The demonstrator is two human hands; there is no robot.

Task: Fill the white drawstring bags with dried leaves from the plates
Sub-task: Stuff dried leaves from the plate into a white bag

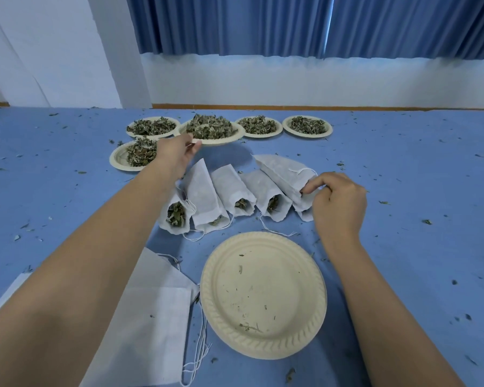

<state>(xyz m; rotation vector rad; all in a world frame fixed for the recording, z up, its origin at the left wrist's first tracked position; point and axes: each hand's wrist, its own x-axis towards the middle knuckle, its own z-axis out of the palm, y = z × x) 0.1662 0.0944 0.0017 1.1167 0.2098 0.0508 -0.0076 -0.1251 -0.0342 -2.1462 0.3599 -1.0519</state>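
Note:
Several white drawstring bags point(229, 188) stuffed with dried leaves lie fanned out in a row at the middle of the blue table. My right hand point(337, 202) pinches the mouth of the rightmost bag point(282, 171). My left hand point(176, 156) reaches far forward and grips the near rim of a heaped plate of leaves point(215, 141), which casts a shadow as if lifted. Several more leaf plates stand behind and beside it, one point(118, 160) just left of my wrist. An almost bare plate point(263, 294) with a few crumbs sits close to me.
A stack of flat unfilled bags point(151, 317) with loose strings lies under my left forearm at the near left. Leaf crumbs are scattered over the blue tablecloth point(403, 177). A white wall and blue curtains stand behind the table's far edge.

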